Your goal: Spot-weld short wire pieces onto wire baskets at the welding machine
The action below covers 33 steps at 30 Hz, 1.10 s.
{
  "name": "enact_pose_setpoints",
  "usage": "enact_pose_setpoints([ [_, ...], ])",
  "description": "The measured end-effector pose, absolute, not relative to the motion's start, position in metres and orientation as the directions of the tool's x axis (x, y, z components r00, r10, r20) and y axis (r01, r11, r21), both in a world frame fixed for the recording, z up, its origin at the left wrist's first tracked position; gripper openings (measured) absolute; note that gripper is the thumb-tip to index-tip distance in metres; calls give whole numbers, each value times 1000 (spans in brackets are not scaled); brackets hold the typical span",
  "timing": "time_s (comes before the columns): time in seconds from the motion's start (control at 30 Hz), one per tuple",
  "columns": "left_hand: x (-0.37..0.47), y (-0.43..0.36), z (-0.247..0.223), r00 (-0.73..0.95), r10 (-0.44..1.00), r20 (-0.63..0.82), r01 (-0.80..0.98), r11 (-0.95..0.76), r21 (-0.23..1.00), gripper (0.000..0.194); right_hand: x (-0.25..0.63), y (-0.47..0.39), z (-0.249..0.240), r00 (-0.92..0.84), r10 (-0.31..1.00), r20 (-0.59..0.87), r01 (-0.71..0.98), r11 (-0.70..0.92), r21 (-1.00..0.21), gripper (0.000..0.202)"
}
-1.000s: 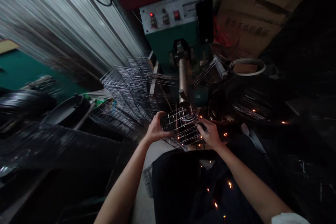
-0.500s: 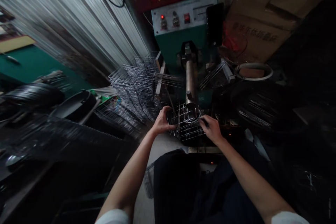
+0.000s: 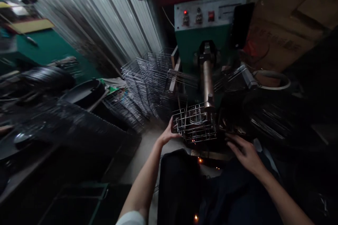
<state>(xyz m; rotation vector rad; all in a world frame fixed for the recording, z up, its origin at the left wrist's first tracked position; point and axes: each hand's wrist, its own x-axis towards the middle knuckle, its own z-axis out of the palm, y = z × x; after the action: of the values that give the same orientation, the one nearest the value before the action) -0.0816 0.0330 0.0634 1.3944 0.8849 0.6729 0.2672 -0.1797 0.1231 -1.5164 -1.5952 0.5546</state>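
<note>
Left hand [image 3: 166,136] holds a wire basket [image 3: 194,124] at the spot welder; right hand [image 3: 246,154] is apart from it.
The left thumb and fingers are bent around the left end of the basket, with the wire between them. The right fingers are loosely stretched, with a gap to the thumb, and I see nothing held in them. The basket is under the front end of the round metal arm [image 3: 208,82], in front of the dark trousers [image 3: 179,186]; orange sparks [image 3: 200,160] are below it. Behind stands the green spot welder [image 3: 188,42], with a red light lit on its control panel [image 3: 206,13]. Nested wire racks [image 3: 148,82] stand to its left, and a cardboard box [image 3: 282,38] is at the right.
</note>
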Motion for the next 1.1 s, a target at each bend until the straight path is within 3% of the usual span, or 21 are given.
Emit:
enact_pose_setpoints([
  [0.07, -72, 34, 54, 509, 857, -79, -46, 119, 992, 123, 262, -188, 133, 58, 958, 279, 623, 184, -760, 35],
  [0.17, -68, 33, 57, 435, 900, -27, -123, 89, 988, 112, 247, -192, 157, 3, 956, 292, 623, 226, -749, 33],
  [0.4, -69, -43, 78, 256, 942, 218, -53, -212, 976, 100, 200, -198, 211, -229, 923, 310, 558, 386, -734, 41],
  [0.53, -47, -85, 87, 347, 908, 233, 2, -249, 968, 78, 183, -197, 224, -324, 896, 304, 536, 438, -722, 35],
  [0.63, -26, -97, 90, 384, 897, 217, 88, -269, 959, 74, 181, -193, 219, -386, 888, 249, 568, 441, -695, 28],
  [0.97, 30, -100, 93, 384, 881, 278, 89, -334, 938, 74, 214, -174, 174, -400, 836, 376, 752, 534, -387, 24],
  [1.1, 45, -102, 92, 377, 881, 286, 70, -335, 940, 73, 225, -182, 165, -439, 821, 366, 810, 538, -235, 41],
])
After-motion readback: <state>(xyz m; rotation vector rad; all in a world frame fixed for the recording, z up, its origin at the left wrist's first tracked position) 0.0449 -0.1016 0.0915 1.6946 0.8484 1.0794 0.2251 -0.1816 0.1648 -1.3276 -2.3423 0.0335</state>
